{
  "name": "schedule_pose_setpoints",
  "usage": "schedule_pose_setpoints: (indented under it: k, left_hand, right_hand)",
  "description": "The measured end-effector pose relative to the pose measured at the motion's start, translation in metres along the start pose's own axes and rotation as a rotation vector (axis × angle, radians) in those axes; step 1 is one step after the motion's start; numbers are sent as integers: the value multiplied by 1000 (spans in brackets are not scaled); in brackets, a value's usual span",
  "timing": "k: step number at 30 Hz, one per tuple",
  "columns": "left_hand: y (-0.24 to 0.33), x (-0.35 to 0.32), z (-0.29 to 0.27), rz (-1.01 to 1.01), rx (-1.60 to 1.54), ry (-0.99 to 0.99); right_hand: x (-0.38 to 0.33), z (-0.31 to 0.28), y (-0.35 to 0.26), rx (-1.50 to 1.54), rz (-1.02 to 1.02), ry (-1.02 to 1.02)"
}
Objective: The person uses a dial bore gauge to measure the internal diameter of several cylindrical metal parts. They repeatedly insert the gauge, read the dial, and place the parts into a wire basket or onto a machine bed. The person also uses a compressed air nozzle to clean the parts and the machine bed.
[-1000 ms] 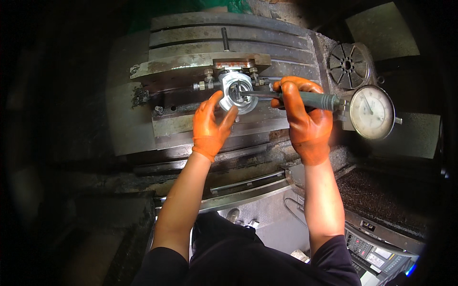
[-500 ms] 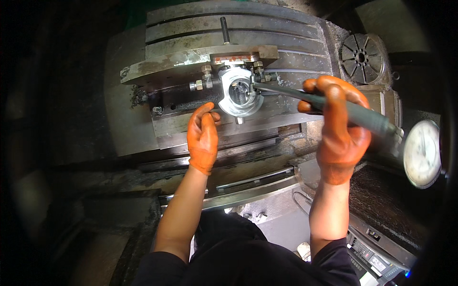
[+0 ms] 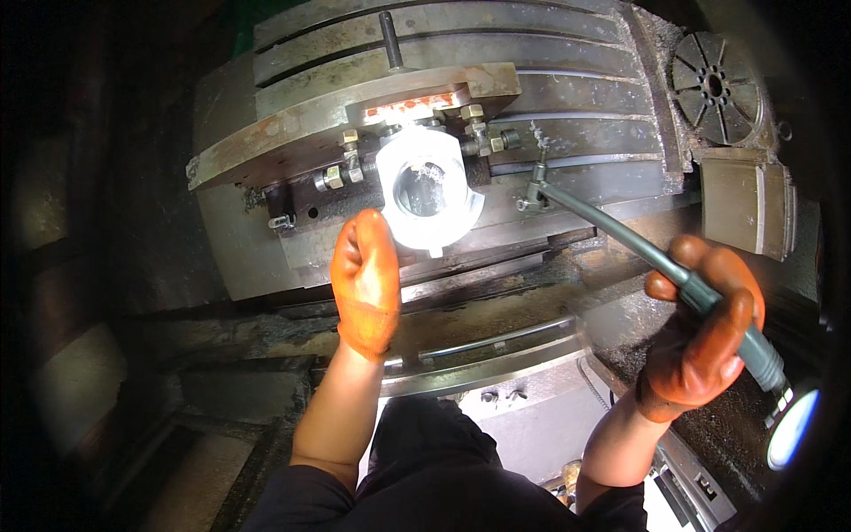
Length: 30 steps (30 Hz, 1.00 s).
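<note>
In my right hand [image 3: 705, 332], gloved in orange, is a dial bore gauge [image 3: 612, 229], my fingers wrapped round its green grip. Its measuring head [image 3: 537, 188] is in the air, to the right of a shiny metal ring part [image 3: 427, 232] and apart from it. The gauge's round dial [image 3: 792, 430] tilts at the lower right, its face washed out by glare. My left hand [image 3: 365, 284], also in an orange glove, is closed with its fingers curled, right by the ring part's left edge. Nothing shows in it. The ring part is held upright against a fixture plate [image 3: 292, 133].
Hydraulic fittings [image 3: 341, 173] flank the ring part. Behind the plate runs a slotted machine table [image 3: 567, 58], with a post [image 3: 390, 40] standing up. A round slotted disc [image 3: 714, 86] is at the far right. A metal rail [image 3: 496, 337] crosses in front of me.
My right hand has drawn the bore gauge out of the ring part's bore, to the right and nearer me. My left hand's fingers have curled closed beside the part. The view has shifted slightly.
</note>
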State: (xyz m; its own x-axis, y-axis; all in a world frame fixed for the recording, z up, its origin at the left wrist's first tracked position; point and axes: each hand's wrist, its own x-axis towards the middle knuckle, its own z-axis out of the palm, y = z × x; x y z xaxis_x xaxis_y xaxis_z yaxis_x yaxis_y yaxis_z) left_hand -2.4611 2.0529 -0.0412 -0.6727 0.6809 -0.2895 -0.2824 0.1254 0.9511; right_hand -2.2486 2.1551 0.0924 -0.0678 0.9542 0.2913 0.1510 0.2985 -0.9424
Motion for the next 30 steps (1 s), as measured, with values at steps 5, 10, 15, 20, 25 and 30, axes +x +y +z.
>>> schedule_pose_setpoints:
  k: [5, 10, 15, 20, 25, 30]
  left_hand:
    - [-6, -7, 8, 126, 56, 52]
    - [-14, -23, 28, 154, 105, 103]
    - [-14, -33, 52, 127, 77, 104]
    - [-12, -38, 53, 191, 146, 60]
    - [-13, -37, 43, 264, 247, 49]
    - [-26, -26, 10, 387, 347, 34]
  right_hand:
    - [3, -18, 22, -26, -41, -18]
    - [2, -26, 38, -102, -27, 57]
    - [-7, -28, 32, -50, 9, 66]
    - [-15, -39, 18, 43, 1, -54]
    - [-21, -32, 8, 83, -5, -50]
    - [-23, -23, 3, -12, 10, 97]
